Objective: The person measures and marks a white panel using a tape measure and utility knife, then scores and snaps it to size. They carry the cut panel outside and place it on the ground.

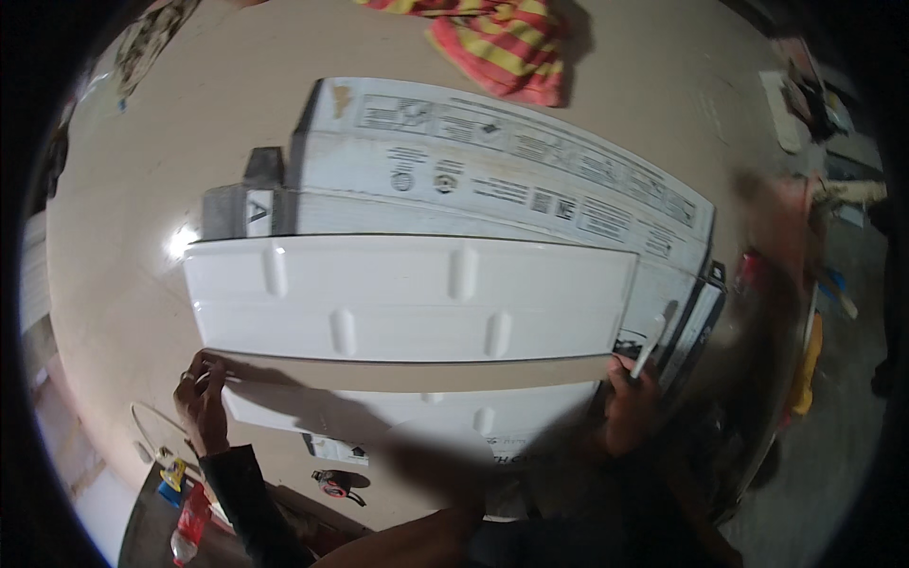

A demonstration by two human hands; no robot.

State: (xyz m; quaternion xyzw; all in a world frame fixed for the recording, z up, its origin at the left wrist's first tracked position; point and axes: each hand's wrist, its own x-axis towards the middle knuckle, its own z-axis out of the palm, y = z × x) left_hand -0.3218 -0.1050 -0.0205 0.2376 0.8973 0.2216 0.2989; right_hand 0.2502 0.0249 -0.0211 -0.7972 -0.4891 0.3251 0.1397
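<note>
A long white panel [398, 293] with several raised oblong bumps lies across a flattened printed carton. My left hand [201, 402] has its fingers closed on the panel's near left corner. At the near right corner, my right hand [632, 407] grips a slim white stick-like tool [650, 346] that points up and away; its exact kind is unclear. That hand's fingertips also meet the panel's corner. Nearer to me lies a second white panel [445, 405] with similar bumps, partly covered by shadow and a blurred dark shape. A beige strip of surface shows between the panels.
The printed carton [502, 161] spreads beyond the panel. A red-and-yellow striped cloth [507, 47] lies at the far side. A tape measure-like object [333, 487] sits near me, with a red bottle [192, 516] at lower left. Assorted items line the right edge.
</note>
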